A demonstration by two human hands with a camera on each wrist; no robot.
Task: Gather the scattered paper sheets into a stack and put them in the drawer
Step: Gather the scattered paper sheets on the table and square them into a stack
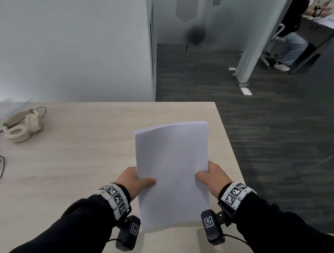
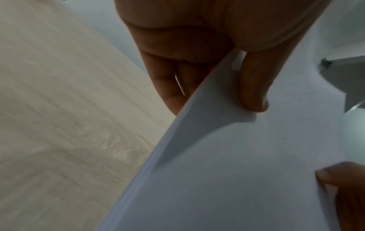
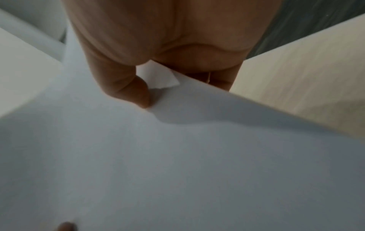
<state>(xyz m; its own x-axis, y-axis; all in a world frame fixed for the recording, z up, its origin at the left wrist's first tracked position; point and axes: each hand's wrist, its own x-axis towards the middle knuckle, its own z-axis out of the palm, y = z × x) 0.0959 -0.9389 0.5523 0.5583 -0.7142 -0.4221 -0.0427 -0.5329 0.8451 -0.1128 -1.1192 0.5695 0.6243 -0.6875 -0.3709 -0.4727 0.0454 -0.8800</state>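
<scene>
A stack of white paper sheets (image 1: 172, 174) is held above the right part of the light wooden desk (image 1: 77, 160), long side pointing away from me. My left hand (image 1: 135, 181) pinches its left edge, thumb on top and fingers underneath. My right hand (image 1: 211, 177) pinches the right edge the same way. In the left wrist view the paper stack (image 2: 247, 164) bends under the thumb of the left hand (image 2: 227, 70). In the right wrist view the right hand (image 3: 158, 70) presses its thumb on the paper stack (image 3: 177, 156). No drawer is in view.
Cream headphones (image 1: 23, 125) with a dark cable lie at the desk's far left. The desk's right edge runs just right of my right hand, with dark carpet (image 1: 269, 130) beyond. A grey wall (image 1: 67, 46) stands behind the desk. A seated person (image 1: 296, 34) is far right.
</scene>
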